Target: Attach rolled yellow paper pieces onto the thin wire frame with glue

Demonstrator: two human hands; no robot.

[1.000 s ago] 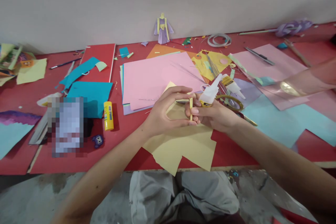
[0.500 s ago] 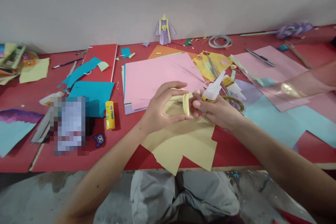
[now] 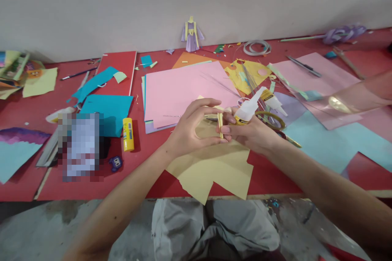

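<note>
My left hand grips a small folded piece of pale yellow paper between thumb and fingertips, at its top and bottom ends. From the other side, the fingers of my right hand pinch the same piece. A white glue bottle with a yellow label is also tucked in my right hand, its nozzle pointing up and right. Under both hands lies a larger pale yellow sheet with cut edges. Metal blades, partly hidden, show just behind the folded piece.
A stack of pink sheets lies behind my hands. To the left are a glue stick and teal paper. On the right are a tape roll, a second glue bottle and another person's arm. A paper figure leans on the wall.
The yellow paper piece has turned and looks narrower, with my right fingers now closed on it. The glue bottle has shifted slightly down and right with my right hand.
</note>
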